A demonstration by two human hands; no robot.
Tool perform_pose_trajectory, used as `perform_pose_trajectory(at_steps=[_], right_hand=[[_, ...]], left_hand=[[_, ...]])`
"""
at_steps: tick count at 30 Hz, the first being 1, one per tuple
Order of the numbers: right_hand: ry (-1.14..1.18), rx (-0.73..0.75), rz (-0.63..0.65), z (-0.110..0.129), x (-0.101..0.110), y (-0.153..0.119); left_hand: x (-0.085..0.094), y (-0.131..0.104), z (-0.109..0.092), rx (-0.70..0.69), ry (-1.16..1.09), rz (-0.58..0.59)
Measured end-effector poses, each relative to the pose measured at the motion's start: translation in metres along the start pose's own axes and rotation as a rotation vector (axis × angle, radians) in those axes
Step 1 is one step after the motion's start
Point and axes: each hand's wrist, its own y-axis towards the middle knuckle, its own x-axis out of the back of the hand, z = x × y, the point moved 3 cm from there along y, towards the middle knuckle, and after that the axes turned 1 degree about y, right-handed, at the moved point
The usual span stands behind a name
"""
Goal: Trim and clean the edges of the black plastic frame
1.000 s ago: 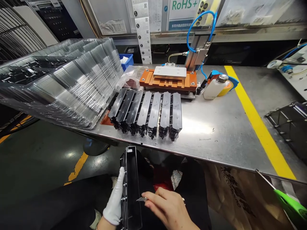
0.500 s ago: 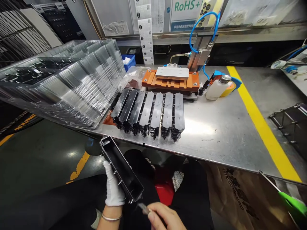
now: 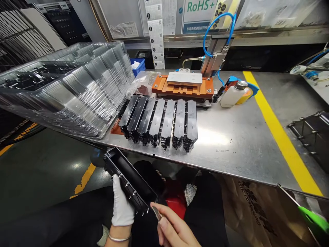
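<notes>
Wearing a white glove, my left hand (image 3: 122,206) grips a long black plastic housing (image 3: 131,180), tilted with its open hollow side up. It is held over my lap, just off the bench's front edge. My bare right hand (image 3: 172,226) pinches a small flat metal blade (image 3: 156,213) between thumb and fingers, close by the housing's near end; whether the blade touches it I cannot tell. Several similar black housings (image 3: 168,120) stand in a row on the bench behind.
The metal bench (image 3: 218,137) carries a stack of clear plastic trays (image 3: 89,92) at left, an orange fixture (image 3: 182,87) with a pneumatic cylinder at the back, and a white bottle (image 3: 231,94). A brown sack (image 3: 246,212) and a green-handled tool (image 3: 315,219) are at lower right.
The housing has rolled in my left hand, so more of its ribbed outer side shows. My right hand and the blade have moved up slightly at its near end.
</notes>
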Motion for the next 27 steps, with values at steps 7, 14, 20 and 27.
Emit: perform_pose_trajectory(at_steps=[7, 14, 20, 27], right_hand=[[0.243, -0.145, 0.125, 0.007, 0.005, 0.006], [-0.346, -0.146, -0.104, -0.025, 0.107, 0.005], [-0.541, -0.018, -0.326, -0.005, 0.136, 0.001], [-0.718, 0.112, -0.233, 0.059, 0.082, 0.018]], left_hand=[[0.007, -0.010, 0.005, -0.011, -0.120, 0.460], [0.023, -0.011, 0.001, -0.020, 0.365, 0.463], [0.017, -0.023, 0.021, -0.752, 1.166, 0.533], [0.031, -0.037, 0.031, -1.215, 1.541, 0.518]])
